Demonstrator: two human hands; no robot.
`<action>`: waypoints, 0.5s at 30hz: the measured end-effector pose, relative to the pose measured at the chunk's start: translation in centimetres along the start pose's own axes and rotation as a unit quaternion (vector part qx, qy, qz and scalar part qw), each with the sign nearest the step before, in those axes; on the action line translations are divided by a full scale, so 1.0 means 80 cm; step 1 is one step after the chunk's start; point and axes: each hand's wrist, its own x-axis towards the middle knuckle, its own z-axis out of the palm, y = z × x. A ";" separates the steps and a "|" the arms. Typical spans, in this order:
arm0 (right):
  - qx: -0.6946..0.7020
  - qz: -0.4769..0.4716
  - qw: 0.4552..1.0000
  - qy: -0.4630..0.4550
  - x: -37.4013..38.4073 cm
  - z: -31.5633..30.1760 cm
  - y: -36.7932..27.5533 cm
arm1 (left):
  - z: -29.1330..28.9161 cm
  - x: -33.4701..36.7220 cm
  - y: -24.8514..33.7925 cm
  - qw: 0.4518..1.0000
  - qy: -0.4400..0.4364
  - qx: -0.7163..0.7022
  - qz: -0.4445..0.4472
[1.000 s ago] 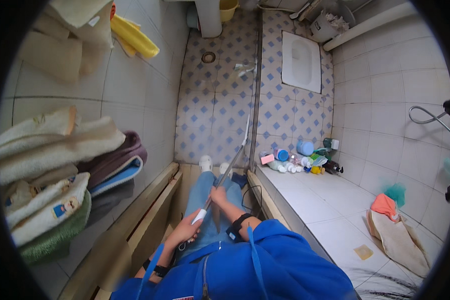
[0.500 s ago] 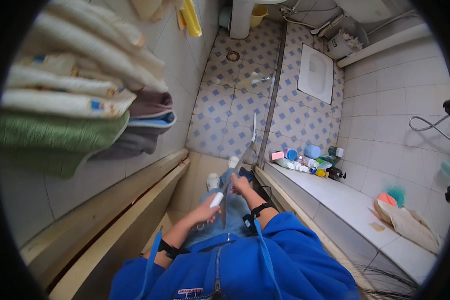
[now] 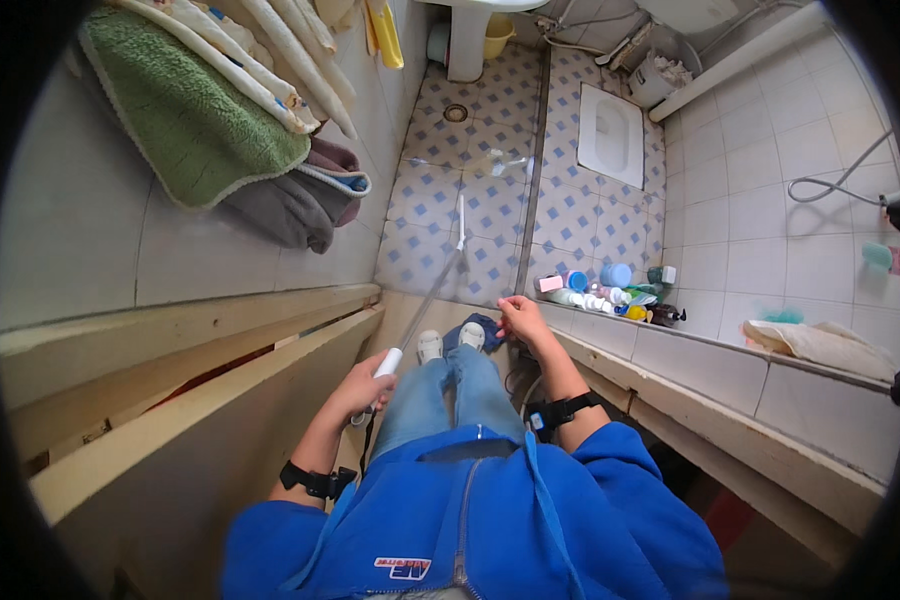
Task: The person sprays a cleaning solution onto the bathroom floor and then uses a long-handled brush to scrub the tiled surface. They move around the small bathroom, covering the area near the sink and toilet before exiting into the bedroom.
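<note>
A long-handled floor squeegee [image 3: 433,292] slants away from me, its thin grey shaft leading to a narrow white blade on the tiles. My left hand [image 3: 360,387] is wrapped round its white grip, low on the left beside my leg. Apart from the shaft, my right hand [image 3: 523,322] hangs over the step edge, fingers curled in and the thumb near the index finger. Whether something small sits between those fingertips I cannot make out. The patterned tile floor [image 3: 425,215] under the blade looks wet and shiny in places.
A white ledge [image 3: 705,370] on the right carries several bottles [image 3: 610,290] and a cloth [image 3: 820,350]. Towels [image 3: 195,130] hang at the left wall. Further off are a floor drain [image 3: 455,113], a squat toilet [image 3: 611,135], a basin pedestal [image 3: 466,45] and a bin [image 3: 660,78].
My right hand has come off the squeegee shaft and moved right. My left hand has shifted left and down with the grip, and the blade has swung left. The view has shifted too.
</note>
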 end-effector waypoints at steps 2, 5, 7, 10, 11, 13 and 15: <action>-0.023 0.021 0.999 -0.021 -0.009 -0.012 0.007 | 0.001 -0.016 -0.011 1.000 0.018 0.012 0.008; -0.076 0.019 0.996 -0.031 -0.022 -0.027 0.022 | 0.006 -0.021 -0.027 0.999 0.039 0.031 0.021; -0.077 0.032 0.996 -0.013 -0.043 -0.031 0.032 | 0.004 -0.020 -0.040 0.997 0.062 0.046 0.019; -0.107 -0.020 0.994 0.029 -0.095 -0.034 0.034 | -0.011 -0.007 -0.053 0.993 0.067 0.097 0.028; -0.156 -0.048 0.986 0.037 -0.117 -0.036 0.032 | -0.020 -0.002 -0.055 0.993 0.060 0.099 0.023; -0.186 -0.093 0.975 0.082 -0.169 -0.039 0.028 | -0.035 0.010 -0.059 0.994 0.048 0.097 -0.001; -0.130 -0.106 0.981 0.100 -0.215 -0.041 0.020 | -0.049 0.019 -0.059 0.996 0.037 0.082 -0.005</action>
